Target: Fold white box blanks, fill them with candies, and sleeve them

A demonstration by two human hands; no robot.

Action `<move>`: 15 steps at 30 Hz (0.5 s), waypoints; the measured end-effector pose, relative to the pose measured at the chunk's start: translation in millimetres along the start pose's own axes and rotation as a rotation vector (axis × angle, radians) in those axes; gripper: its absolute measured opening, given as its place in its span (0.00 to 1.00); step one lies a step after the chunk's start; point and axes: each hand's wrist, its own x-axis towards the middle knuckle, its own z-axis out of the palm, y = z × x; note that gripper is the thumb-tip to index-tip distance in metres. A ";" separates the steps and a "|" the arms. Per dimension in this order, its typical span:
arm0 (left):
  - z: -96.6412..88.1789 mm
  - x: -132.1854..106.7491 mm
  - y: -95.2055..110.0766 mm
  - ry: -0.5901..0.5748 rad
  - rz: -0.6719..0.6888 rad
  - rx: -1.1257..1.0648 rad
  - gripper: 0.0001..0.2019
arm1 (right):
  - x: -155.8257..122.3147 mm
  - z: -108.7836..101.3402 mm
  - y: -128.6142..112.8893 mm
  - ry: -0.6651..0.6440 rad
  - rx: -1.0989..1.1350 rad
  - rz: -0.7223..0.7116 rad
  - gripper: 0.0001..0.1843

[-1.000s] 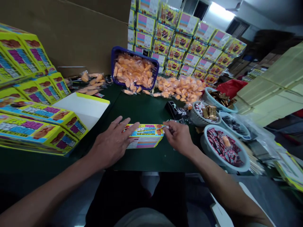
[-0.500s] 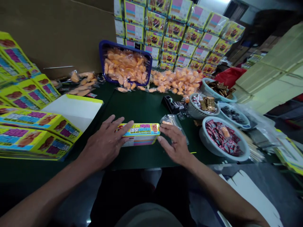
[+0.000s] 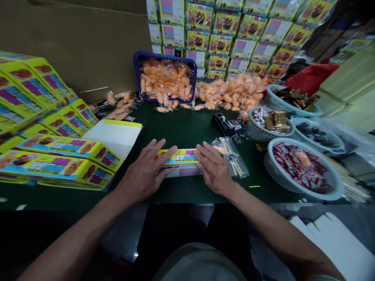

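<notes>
My left hand (image 3: 145,171) and right hand (image 3: 213,168) lay spread, fingertips against either end of the printed box (image 3: 181,163); it looked closed, on the green table (image 3: 187,128); orange packets (image 3: 231,93) sat heaped, bowls (image 3: 271,160) full.

Green tabletop (image 3: 181,130) ahead of the hands (image 3: 143,173) (image 3: 213,168), blue tray (image 3: 165,78) beyond, yellow boxes (image 3: 55,160) left, plastic packet (image 3: 231,158) and tape dispenser (image 3: 221,123) right

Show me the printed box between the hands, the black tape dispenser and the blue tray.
Printed box (image 3: 181,169): head view, on its long front face.
Black tape dispenser (image 3: 219,122): head view, on its body.
Blue tray (image 3: 164,55): head view, on its far rim.
</notes>
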 end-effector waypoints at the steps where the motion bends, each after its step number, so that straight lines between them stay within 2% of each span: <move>1: -7.6 -3.0 -5.0 -0.012 0.004 -0.043 0.34 | -0.3 -0.7 -0.4 0.006 0.004 0.003 0.38; 3: -22.2 -9.1 -14.4 -0.013 -0.033 -0.038 0.38 | -1.1 -2.3 -1.1 0.011 0.016 0.013 0.38; 6: -35.1 -14.2 -22.1 0.013 -0.093 0.227 0.35 | -2.6 -3.0 -0.9 0.015 0.030 0.005 0.39; 10: -42.6 -5.0 -20.9 -0.167 -0.042 0.490 0.22 | -2.9 -2.8 -0.7 0.032 0.036 -0.016 0.40; 12: -50.4 6.1 -19.0 -0.235 -0.071 0.485 0.18 | -2.6 -2.9 -1.0 0.028 0.031 -0.016 0.39; 15: -66.2 26.4 -16.1 -0.272 -0.183 0.342 0.13 | -2.8 -1.6 -0.9 0.024 0.035 -0.008 0.38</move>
